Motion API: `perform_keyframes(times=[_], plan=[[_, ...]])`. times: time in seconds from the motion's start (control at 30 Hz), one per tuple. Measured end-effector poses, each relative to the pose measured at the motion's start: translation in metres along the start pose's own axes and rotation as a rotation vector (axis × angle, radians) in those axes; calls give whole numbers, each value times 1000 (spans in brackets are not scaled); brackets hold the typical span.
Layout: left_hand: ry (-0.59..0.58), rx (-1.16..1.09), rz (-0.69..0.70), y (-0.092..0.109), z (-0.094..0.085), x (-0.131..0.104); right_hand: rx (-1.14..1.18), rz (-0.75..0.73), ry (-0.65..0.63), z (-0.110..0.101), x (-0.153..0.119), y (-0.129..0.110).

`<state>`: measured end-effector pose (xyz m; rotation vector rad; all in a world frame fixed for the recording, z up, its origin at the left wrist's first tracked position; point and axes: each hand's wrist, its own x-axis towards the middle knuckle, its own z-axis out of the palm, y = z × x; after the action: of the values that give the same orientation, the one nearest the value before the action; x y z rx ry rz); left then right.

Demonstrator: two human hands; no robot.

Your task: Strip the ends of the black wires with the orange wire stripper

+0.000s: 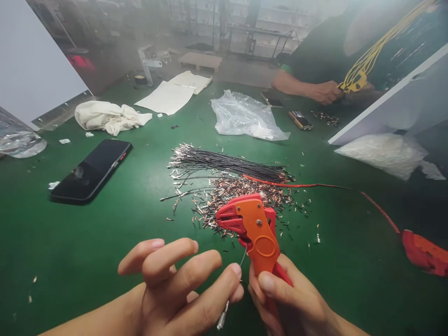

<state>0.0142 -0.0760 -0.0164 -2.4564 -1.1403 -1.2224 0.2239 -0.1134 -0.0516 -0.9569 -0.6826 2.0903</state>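
My right hand (297, 298) grips an orange and red wire stripper (261, 233), its jaws pointing left. Thumb and index finger of my left hand (189, 284) pinch a thin dark wire (244, 255); the other fingers are spread. One end of this wire meets the red part of the stripper below the jaws, and a silvery terminal (222, 316) hangs at its lower end. Beyond the stripper lies a bundle of black wires (224, 161) with metal terminals at the left. Between them spreads a pile of copper and black wire scraps (241, 189).
A phone (93, 170) lies at left, near a crumpled white cloth (108, 116). Paper (166, 97) and a plastic bag (245, 114) lie farther back. A red cord (297, 185) runs right towards a red tool (425, 252). Across the table, another person's hand (327, 92) holds yellow wires (371, 51).
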Motion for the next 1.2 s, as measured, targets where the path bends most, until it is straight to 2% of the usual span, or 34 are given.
perform_keyframes(times=[0.1, 0.2, 0.27, 0.43, 0.6, 0.83, 1.03, 1.2], plan=[[30, -36, 6, 0, 7, -1, 30, 13, 13, 4, -1, -2], [141, -86, -19, 1, 14, 0, 104, -13, -63, 4, 0, -4], [172, -97, -52, -1, 16, 1, 156, -21, -127, 3, 2, -7], [215, -1, 65, -20, 10, 5, 241, -41, -186, 0, 4, -14], [124, 72, 163, -38, 13, 15, 267, -102, -209, -3, 2, -21], [108, 2, 91, -42, 37, 18, 308, -136, -220, -8, 9, -25], [106, 13, 63, -48, 40, 20, 328, -116, -265, -11, 15, -19], [99, 31, 48, -50, 43, 20, 331, -122, -252, -12, 18, -20]])
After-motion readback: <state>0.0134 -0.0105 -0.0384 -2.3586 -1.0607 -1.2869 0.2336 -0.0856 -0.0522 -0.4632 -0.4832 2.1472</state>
